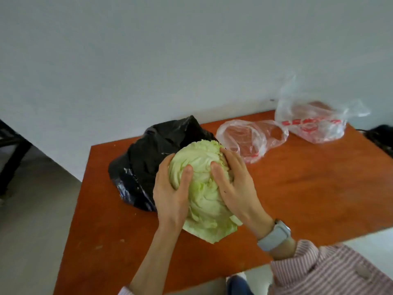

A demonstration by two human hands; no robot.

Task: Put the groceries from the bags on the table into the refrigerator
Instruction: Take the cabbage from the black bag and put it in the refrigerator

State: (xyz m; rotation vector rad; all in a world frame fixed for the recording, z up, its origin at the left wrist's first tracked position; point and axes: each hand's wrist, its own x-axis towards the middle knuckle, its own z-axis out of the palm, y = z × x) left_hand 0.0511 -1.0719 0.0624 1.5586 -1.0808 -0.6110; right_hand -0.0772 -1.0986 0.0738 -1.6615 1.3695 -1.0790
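Observation:
A pale green cabbage (202, 188) is held above the orange-brown table (308, 188), in front of a crumpled black plastic bag (146, 158). My left hand (172, 192) grips its left side, thumb across the top. My right hand (236, 184) grips its right side, thumb on top too. A grey watch sits on my right wrist. Two clear plastic bags with red print lie further back: one (253, 137) at the middle, another (312, 122) at the far right corner. The refrigerator is not in view.
The table stands against a pale wall. Dark furniture (10, 150) stands at the far left over a grey floor. A dark object (382, 135) lies beyond the table's right edge.

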